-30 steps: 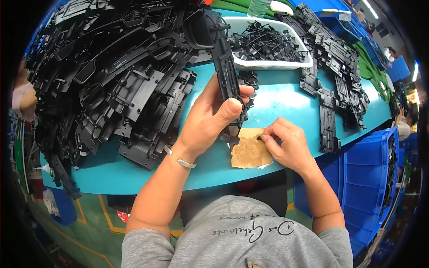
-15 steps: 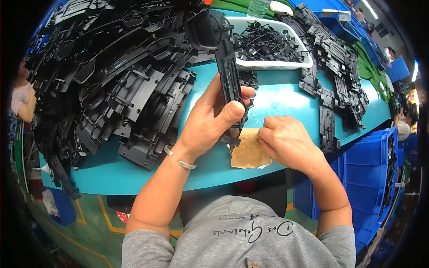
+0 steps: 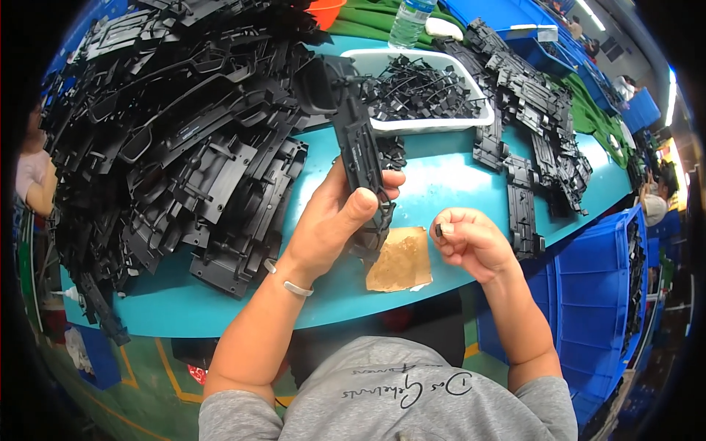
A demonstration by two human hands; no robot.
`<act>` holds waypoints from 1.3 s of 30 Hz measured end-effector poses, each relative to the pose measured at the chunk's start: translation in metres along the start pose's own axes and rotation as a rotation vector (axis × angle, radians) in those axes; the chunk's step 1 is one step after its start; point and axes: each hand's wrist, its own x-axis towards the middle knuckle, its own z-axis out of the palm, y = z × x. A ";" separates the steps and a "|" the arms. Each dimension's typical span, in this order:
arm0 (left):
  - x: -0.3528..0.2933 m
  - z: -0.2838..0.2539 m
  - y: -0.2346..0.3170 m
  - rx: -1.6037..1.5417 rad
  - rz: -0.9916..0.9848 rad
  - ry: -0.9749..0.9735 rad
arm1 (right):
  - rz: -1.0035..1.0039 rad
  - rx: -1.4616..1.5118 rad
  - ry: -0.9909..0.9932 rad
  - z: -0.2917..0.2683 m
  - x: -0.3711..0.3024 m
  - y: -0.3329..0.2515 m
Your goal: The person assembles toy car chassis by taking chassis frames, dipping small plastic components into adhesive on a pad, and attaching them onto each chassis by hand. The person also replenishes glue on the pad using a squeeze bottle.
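My left hand (image 3: 334, 213) is wrapped round a long black plastic part (image 3: 357, 147), held tilted above the table, its wide hollow end pointing away from me. Between the thumb and fingertips of my right hand (image 3: 471, 239) is a small black piece (image 3: 439, 230), too small to make out fully. A brown cardboard pad (image 3: 399, 261) lies on the table between my hands, close to the front edge. Beyond the held part stands a white tub (image 3: 434, 126) heaped with small black plastic pieces.
Black plastic parts (image 3: 213, 169) are piled high on the turquoise table (image 3: 316, 312) at left. More black parts (image 3: 522, 176) lie at right. A water bottle (image 3: 409, 26) and an orange bowl (image 3: 323, 11) stand behind. Blue crates (image 3: 596, 287) sit beside the table, and a person (image 3: 37, 180) is at far left.
My right hand has lifted off the cardboard pad, turned fingers-up, and now shows a small black piece in its pinch. The long part in my left hand has shifted slightly left.
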 end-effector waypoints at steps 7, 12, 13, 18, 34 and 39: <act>0.000 -0.004 -0.003 -0.151 -0.083 0.011 | 0.015 0.150 -0.057 -0.002 -0.003 0.004; 0.000 -0.005 -0.003 -0.151 -0.093 0.006 | 0.013 0.184 -0.021 0.001 0.000 0.007; -0.001 -0.005 -0.002 -0.148 -0.089 0.004 | 0.020 0.200 -0.019 0.001 -0.001 0.008; -0.001 -0.004 -0.001 -0.155 -0.090 0.005 | -0.116 0.002 0.077 0.012 -0.008 0.007; -0.004 0.002 0.009 -0.151 -0.074 -0.091 | -1.239 -1.063 0.331 0.049 -0.005 0.018; -0.004 0.001 0.008 -0.105 -0.054 -0.092 | -1.227 -1.119 0.313 0.053 -0.005 0.016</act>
